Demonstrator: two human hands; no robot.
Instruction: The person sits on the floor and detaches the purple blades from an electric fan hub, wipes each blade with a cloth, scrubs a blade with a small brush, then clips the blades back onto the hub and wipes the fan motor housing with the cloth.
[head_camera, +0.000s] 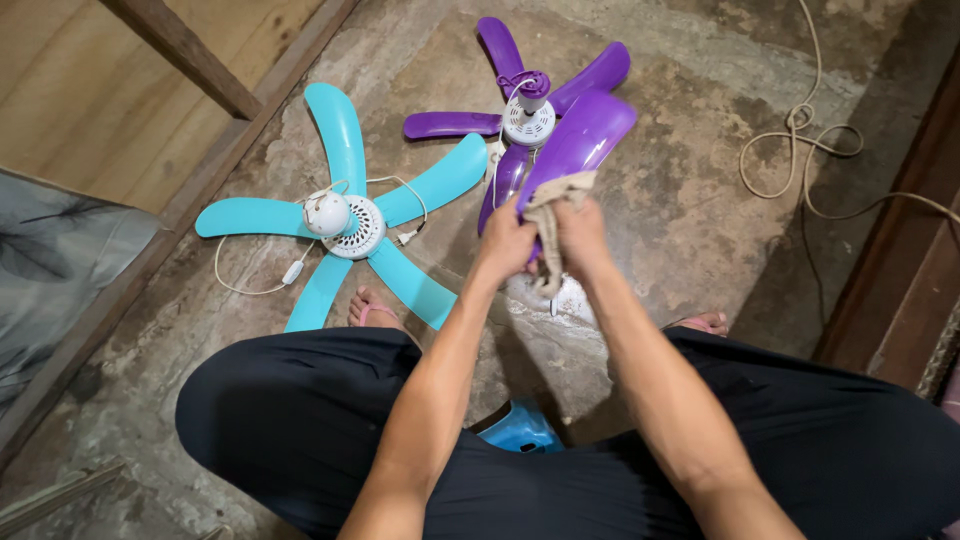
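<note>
Head view: the left hand (505, 243) grips the near end of a loose purple blade (580, 135), fingers closed. The right hand (582, 235) presses a beige cloth (548, 215) against it, fingers closed. The blade overlaps the purple fan (527, 122); the blue fan (345, 220) lies left of that.

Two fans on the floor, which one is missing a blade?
The purple fan: one purple blade is off it, held with a cloth in both hands. The blue fan has all five attached.
</note>
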